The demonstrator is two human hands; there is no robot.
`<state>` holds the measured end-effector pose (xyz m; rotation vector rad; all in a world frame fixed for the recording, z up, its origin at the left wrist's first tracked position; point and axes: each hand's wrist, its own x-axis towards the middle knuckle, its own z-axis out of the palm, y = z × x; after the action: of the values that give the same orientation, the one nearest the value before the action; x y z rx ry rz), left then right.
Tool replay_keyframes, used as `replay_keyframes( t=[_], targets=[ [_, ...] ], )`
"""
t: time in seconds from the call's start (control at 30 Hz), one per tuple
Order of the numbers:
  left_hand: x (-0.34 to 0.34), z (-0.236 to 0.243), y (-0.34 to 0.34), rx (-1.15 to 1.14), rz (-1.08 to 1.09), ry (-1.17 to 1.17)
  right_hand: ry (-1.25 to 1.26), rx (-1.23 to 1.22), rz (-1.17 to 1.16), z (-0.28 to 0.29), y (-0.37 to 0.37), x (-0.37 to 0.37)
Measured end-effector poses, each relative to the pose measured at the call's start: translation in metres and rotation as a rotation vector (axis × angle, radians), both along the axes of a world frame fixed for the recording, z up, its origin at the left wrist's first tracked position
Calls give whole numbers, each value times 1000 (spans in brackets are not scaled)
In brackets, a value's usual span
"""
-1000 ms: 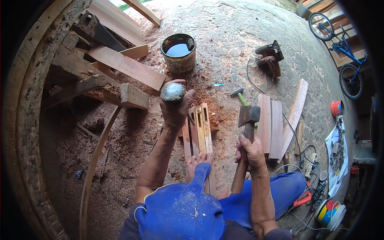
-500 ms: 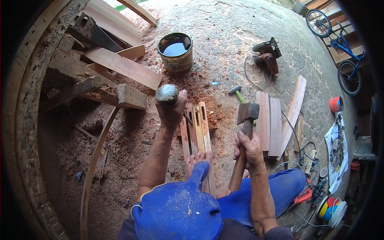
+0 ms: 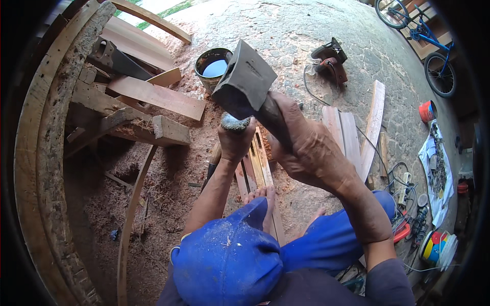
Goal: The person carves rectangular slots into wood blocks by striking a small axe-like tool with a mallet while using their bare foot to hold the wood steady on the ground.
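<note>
My left hand [image 3: 234, 144] is closed around an upright tool, likely a chisel, with a frayed, pale round top [image 3: 235, 121]. It is over several narrow slotted wooden strips [image 3: 261, 164], where my bare foot [image 3: 267, 193] rests. My right hand [image 3: 309, 150] grips the dark handle of a heavy tool with a blocky metal head [image 3: 244, 74], raised close to the camera above the left hand. The lower end of the tool in my left hand is hidden.
A bucket of liquid [image 3: 206, 81], a saw [image 3: 112, 61], a rough timber frame [image 3: 170, 132], a power tool [image 3: 331, 66] with a cord, boards [image 3: 351, 143], a blue bicycle [image 3: 431, 40], tangled cables and a white cloth [image 3: 429, 158] with small metal items surround me.
My right hand has lifted the heavy tool up and leftward, toward the camera and over my left hand. The view has shifted slightly; my left hand still grips its tool.
</note>
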<state>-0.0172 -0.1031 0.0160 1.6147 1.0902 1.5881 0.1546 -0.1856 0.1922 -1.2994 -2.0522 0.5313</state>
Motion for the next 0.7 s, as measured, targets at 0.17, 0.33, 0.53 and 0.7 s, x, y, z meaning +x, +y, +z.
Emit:
replay_keyframes(
  t=[0.17,0.33,0.53,0.7],
  targets=[
    [-9,-20,-5,129,-53,154,-402,-303,88,-29,10,-2],
    [-8,-32,-7,212,155,547,162,-174,75,35,-3,-1],
    [1,-15,-12,135,105,463,777,674,-222,153,5,-4],
    [-14,-11,-21,-26,-7,230,-410,-57,93,-17,4,-17]
  ],
)
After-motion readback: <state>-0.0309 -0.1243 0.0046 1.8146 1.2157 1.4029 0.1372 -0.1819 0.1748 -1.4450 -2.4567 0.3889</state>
